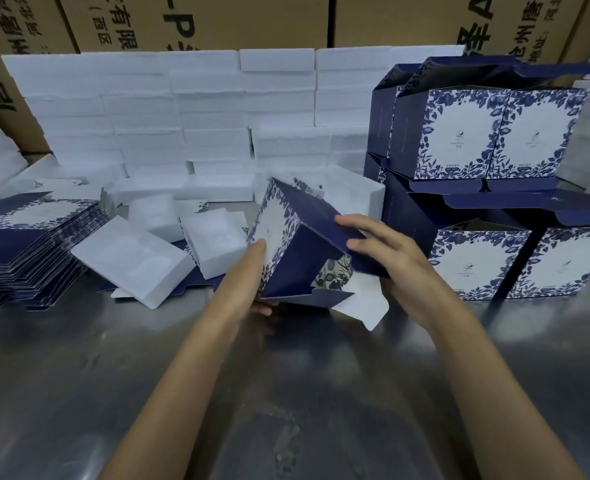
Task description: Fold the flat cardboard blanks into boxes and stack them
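Blue half-folded box [297,237] | left hand [257,271], right hand [394,261] gripping

Steel worktable [78,393], reflective, scuffed. White foam blocks [182,109] stacked along its rear. Brown printed shipping cartons [252,19] walling the background.

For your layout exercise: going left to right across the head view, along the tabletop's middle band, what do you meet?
Stack of flat blue-and-white cardboard blanks → loose white foam insert blocks → half-folded blue floral box in both hands → stacked finished blue floral boxes.
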